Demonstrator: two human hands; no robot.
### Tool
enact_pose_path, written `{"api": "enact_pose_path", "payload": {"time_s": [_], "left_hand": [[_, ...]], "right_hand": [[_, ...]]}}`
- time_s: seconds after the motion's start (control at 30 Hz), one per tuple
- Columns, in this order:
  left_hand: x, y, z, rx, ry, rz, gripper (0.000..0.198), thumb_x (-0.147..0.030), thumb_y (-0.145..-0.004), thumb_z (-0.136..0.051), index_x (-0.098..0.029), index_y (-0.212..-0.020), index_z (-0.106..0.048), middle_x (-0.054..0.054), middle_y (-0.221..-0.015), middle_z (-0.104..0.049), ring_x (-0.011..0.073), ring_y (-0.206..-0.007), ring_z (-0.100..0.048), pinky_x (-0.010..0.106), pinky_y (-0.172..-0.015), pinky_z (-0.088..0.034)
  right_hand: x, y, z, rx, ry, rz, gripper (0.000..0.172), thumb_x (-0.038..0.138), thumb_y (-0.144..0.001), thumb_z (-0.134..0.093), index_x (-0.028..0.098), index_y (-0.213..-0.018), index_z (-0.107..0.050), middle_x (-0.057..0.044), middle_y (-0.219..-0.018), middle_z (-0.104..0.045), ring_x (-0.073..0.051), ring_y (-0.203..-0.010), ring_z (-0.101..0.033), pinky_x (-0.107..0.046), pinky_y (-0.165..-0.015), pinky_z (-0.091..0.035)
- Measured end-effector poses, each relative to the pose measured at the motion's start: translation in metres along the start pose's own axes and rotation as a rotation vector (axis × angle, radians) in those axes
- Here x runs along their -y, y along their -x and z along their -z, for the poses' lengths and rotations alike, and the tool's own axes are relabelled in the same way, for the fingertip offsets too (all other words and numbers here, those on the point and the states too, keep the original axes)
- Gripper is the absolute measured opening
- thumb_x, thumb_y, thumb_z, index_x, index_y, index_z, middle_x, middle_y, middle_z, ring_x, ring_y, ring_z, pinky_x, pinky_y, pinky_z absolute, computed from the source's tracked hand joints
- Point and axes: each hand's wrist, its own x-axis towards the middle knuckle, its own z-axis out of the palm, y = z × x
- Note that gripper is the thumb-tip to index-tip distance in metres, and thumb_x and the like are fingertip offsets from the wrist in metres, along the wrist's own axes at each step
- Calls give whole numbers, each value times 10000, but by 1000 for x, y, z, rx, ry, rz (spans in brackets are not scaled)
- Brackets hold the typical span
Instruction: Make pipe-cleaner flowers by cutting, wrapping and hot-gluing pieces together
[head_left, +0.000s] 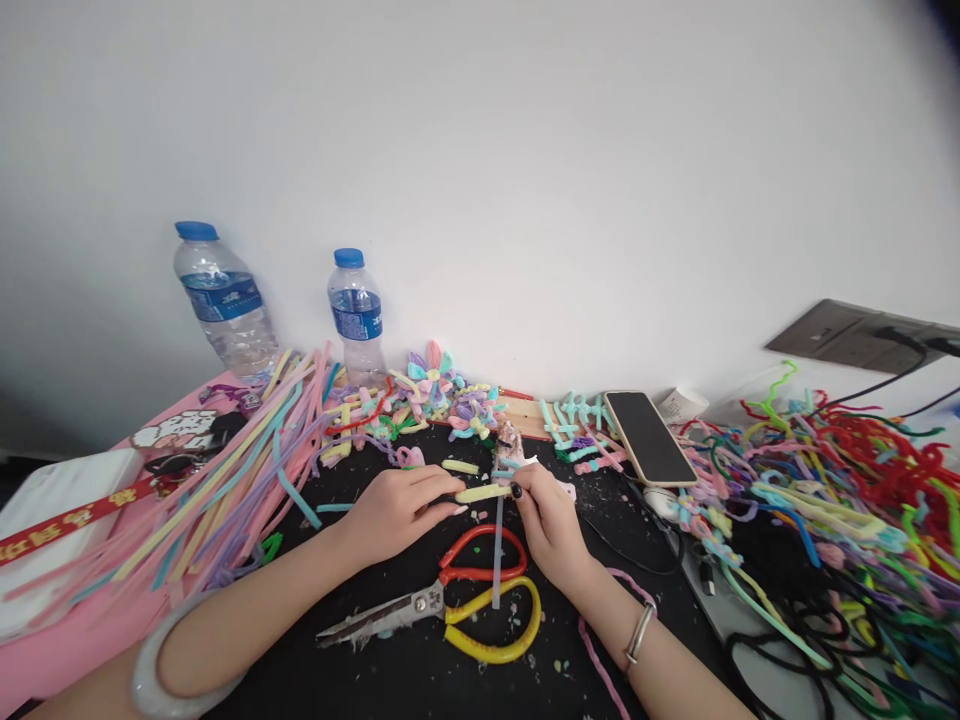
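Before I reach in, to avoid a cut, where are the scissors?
In the head view, the red-and-yellow-handled scissors lie bottom centre, below the left hand and right hand, blades pointing left.

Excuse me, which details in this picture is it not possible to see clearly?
All in the head view:
- Right end of the yellow strip: covered by the fingers of the right hand.
- Small print on the bottle labels: too small to read.
- White box: cut off by the left edge.
- Coloured pile: cut off by the right edge.

Smooth white wall [480, 180] behind a pink-and-black bench [52, 668]
Grey rectangular socket panel [832, 336] at right; light dimmer at far left.
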Motion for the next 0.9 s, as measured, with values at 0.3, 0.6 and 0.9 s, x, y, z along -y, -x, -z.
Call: {"api": "enact_pose_path", "payload": {"time_s": [0.3, 0.6, 0.9], "left_hand": [[1, 0, -2, -52, -9, -70, 129, -227, -940, -549, -167, -983, -654, 52, -875, -741, 153, -776, -698, 235, -706, -544], [6, 3, -4, -75, -49, -56, 174, -217, -958, -507, -170, -960, -675, 44, -858, -754, 151, -764, -707, 239, -703, -561], [7, 3, -7, -61, -55, -55, 187, -230, -957, -509, -171, -957, -687, 39, -843, -752, 150, -743, -704, 243, -698, -562]], "right_hand": [[2, 0, 1, 0, 12, 28, 181, 151, -962, -354, 205, -915, -520, -55, -863, -589, -184, -796, -552, -321, -708, -462], [4, -3, 4, 47, 64, 49, 147, 179, -945, -447, 207, -966, -589, -59, -892, -657, -198, -842, -608, -337, -742, -497], [7, -3, 1, 52, 75, 151, 153, 218, -924, -547, 227, -1061, -614, -67, -963, -677, -211, -928, -633, -360, -790, -520]]}}
